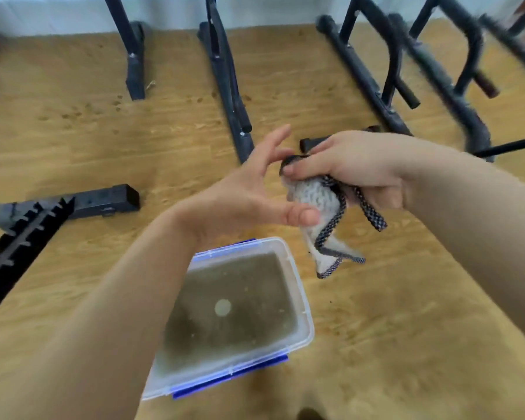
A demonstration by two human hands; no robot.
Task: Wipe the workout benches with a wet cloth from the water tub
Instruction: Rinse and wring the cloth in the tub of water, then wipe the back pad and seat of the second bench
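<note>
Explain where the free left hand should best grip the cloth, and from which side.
Have the left hand pinch the cloth by its loose tail below the right hand, coming from the left: the rest is bunched in that fist, the tail dangles clear.

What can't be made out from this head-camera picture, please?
- Bench tops: cut off by the top edge; only the black legs show.
- Tub bottom: hidden under murky water.
- Much of the cloth: bunched inside the right hand.
- Frames at far right: motion-blurred.
</note>
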